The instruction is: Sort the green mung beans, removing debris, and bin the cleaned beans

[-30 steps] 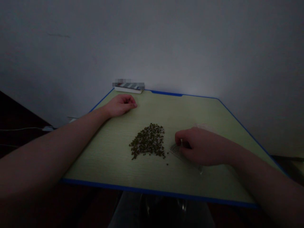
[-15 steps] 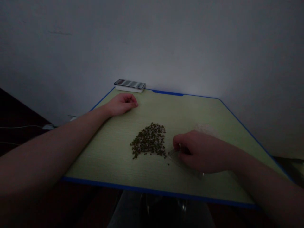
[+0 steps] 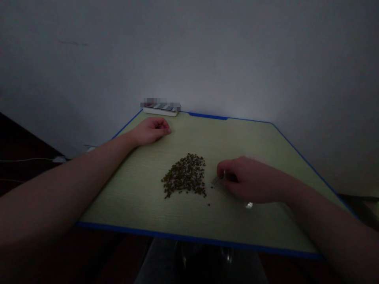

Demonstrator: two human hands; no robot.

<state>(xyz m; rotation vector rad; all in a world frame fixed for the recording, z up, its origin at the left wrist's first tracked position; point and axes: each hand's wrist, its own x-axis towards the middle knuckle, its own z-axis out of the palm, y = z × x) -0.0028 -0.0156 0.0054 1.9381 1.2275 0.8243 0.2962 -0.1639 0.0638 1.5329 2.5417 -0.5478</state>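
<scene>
A spread of small dark greenish grains point(image 3: 185, 175) lies in the middle of the light tabletop point(image 3: 136, 205). My right hand point(image 3: 251, 179) is closed in a pinch just right of the grains. Between its fingers is a clear plastic piece point(image 3: 219, 184), low over the tabletop and mostly hidden by the hand. A stray grain point(image 3: 209, 204) and another close to the plastic lie apart from the pile. My left hand point(image 3: 151, 130) rests farther back on the left, its fingers loosely curled in and nothing visible in them.
At the back left corner stands a white box point(image 3: 160, 112) with a dark, flat thing on top. A blue edge strip point(image 3: 189, 239) runs round the table. Below its front edge, a shiny dark vessel point(image 3: 204, 260) sits between my legs. A wall rises behind.
My right hand has shifted slightly up and away from the table's front edge, carrying the clear plastic piece along. My left hand and the grain pile stay essentially the same.
</scene>
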